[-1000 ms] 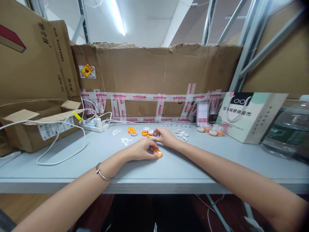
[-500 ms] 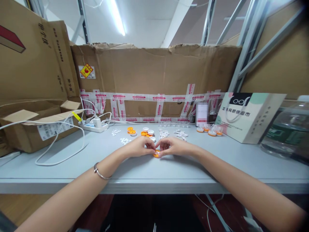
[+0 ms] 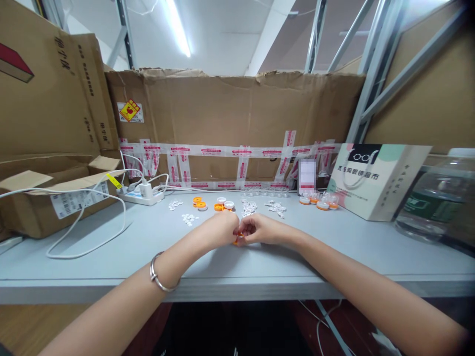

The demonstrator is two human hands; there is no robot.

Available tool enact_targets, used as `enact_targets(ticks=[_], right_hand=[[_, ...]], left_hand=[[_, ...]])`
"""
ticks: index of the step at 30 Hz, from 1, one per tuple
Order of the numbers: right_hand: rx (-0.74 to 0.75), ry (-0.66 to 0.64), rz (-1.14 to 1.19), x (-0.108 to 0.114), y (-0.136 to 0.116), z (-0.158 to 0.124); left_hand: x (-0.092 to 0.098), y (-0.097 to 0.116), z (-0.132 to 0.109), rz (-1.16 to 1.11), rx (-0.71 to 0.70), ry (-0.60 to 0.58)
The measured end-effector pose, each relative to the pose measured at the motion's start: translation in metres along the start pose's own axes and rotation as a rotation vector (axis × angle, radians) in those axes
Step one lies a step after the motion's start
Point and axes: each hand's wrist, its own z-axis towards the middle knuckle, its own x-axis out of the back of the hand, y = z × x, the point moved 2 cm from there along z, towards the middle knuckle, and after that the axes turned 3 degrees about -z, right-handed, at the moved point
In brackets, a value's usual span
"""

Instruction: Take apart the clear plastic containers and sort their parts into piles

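Observation:
My left hand [image 3: 220, 230] and my right hand [image 3: 260, 229] meet at the middle of the grey table [image 3: 111, 257], fingers curled together around a small orange ring-shaped part [image 3: 237, 238] that mostly hides between them. Just behind the hands lie a few more orange and white round parts [image 3: 222, 203] and little heaps of small white pieces [image 3: 248, 206]. A metal bangle sits on my left wrist.
Another group of orange and white round parts [image 3: 319, 200] lies at the back right beside a printed paper bag [image 3: 378, 180]. A power strip [image 3: 139, 195] with white cables, an open carton [image 3: 55, 195], a taped cardboard wall [image 3: 237, 128] and a large water bottle [image 3: 441, 202] border the table.
My right hand came back from the parts at the rear and joined the left hand on the orange ring. Both hands now close tighter around it.

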Motion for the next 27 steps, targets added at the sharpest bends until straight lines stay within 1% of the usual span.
enact_targets(ticks=[5,8,10,13,16,19,21,23,27], right_hand=[[0.014,0.018,-0.004,0.0,0.001,0.0],[0.011,0.024,-0.005,0.001,0.001,-0.001],[-0.003,0.027,0.003,0.001,0.0,-0.002],[-0.029,0.039,-0.004,0.002,-0.001,-0.003],[-0.038,0.051,-0.035,0.003,-0.004,-0.003],[-0.029,0.047,-0.059,0.004,-0.006,-0.004],[-0.02,0.041,-0.069,0.005,-0.007,-0.004],[-0.014,0.038,-0.078,0.005,-0.007,-0.005],[-0.018,0.036,-0.082,0.005,-0.006,-0.005]], left_hand=[[-0.01,0.006,-0.003,0.047,-0.031,0.097],[-0.006,0.001,-0.006,0.049,-0.028,0.108],[0.004,-0.01,-0.009,0.044,-0.018,0.159],[0.025,-0.043,-0.015,0.051,0.054,0.27],[0.036,-0.082,-0.02,0.114,0.151,0.246],[0.034,-0.108,-0.021,0.107,0.15,0.198],[0.029,-0.115,-0.02,0.082,0.135,0.17],[0.027,-0.117,-0.019,0.076,0.132,0.159],[0.031,-0.111,-0.022,0.065,0.115,0.174]])
